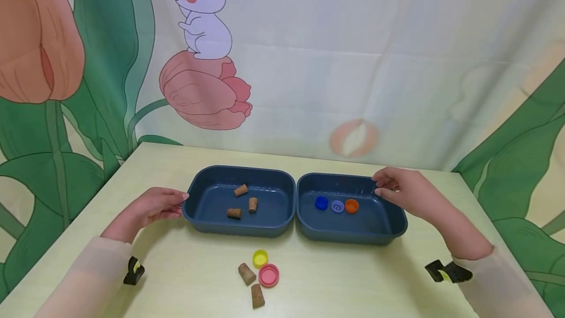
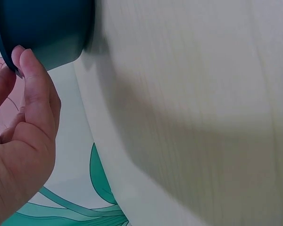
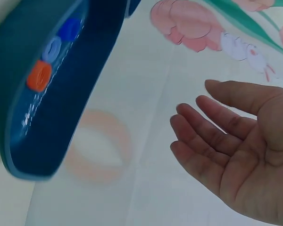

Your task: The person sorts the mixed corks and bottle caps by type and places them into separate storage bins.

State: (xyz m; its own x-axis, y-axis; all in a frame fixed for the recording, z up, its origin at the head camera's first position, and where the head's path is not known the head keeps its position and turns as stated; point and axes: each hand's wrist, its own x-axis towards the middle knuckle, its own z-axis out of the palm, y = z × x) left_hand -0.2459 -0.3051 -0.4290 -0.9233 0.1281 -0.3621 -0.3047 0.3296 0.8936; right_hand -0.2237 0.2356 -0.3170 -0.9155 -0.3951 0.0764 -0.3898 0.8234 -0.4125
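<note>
Left tray (image 1: 212, 205) sits at your 11 o'clock, right tray (image 1: 371, 221) at 1. Your left hand (image 1: 154, 205) pinches left tray's 9 o'clock end; light pressure likely prevents tipping. Right hand (image 1: 408, 190) empty, fingers loose, near right tray's 2 o'clock.

The head view is bright, with soft shadows on the table (image 1: 335, 278).

"What's worn?"
"A pale cream left sleeve (image 1: 84, 276) at eight o'clock, a matching right sleeve (image 1: 500, 283) at four."
"Any markings?"
"A black tab (image 1: 130, 274) by the left one's three-o'clock edge, a second tab (image 1: 459, 272) by the right's nine, both yellow-marked."
</note>
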